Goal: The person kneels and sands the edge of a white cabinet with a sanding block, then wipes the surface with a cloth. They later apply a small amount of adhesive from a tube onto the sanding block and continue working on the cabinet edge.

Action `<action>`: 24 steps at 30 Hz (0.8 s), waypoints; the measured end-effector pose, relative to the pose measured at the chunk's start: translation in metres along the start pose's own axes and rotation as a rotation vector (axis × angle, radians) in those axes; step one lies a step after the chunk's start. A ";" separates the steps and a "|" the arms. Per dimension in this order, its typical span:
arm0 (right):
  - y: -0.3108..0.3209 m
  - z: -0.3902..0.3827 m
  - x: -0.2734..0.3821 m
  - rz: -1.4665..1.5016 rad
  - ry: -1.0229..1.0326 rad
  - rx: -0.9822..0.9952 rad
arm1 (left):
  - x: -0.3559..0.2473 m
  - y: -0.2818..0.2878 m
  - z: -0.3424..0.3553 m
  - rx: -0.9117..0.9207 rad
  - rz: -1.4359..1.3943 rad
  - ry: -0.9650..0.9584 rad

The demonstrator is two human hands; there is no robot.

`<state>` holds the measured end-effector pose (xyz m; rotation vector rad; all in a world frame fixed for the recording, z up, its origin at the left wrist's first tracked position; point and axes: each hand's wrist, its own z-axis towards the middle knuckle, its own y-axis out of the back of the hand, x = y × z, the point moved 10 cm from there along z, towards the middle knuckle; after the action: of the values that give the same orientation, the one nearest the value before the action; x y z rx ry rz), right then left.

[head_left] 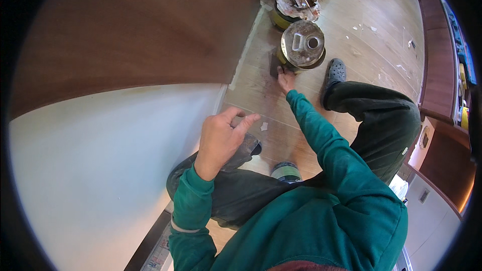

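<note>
The left hand (pixel 221 135) is empty, half curled. The right hand's (pixel 286 81) hold is unclear; the can (pixel 303 54) just beyond it stands unlifted.

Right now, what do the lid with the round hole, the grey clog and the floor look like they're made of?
Lid: probably metal, dull and stained, with a shiny rim. Clog: likely moulded foam or rubber, matte, with holes on top. Floor: smooth boards, real wood or imitation; grain and seams show.

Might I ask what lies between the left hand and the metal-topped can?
In the head view, wooden floor and then the right hand lie between the left hand and the metal-topped can.
</note>
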<state>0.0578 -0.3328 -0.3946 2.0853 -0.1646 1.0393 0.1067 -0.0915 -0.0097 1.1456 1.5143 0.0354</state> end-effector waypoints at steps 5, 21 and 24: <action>-0.016 -0.009 -0.020 0.386 -0.317 0.096 | 0.003 -0.001 -0.001 -0.029 -0.012 -0.081; 0.040 -0.281 0.212 1.048 -0.005 0.862 | 0.008 0.017 -0.021 -0.554 0.025 -0.191; 0.032 -0.257 0.172 1.148 -0.145 0.688 | -0.033 0.022 -0.048 -0.769 0.284 -0.521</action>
<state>-0.0027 -0.1387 -0.1591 2.7016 -1.3619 1.7551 0.0784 -0.0755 0.0434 0.6541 0.7461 0.4403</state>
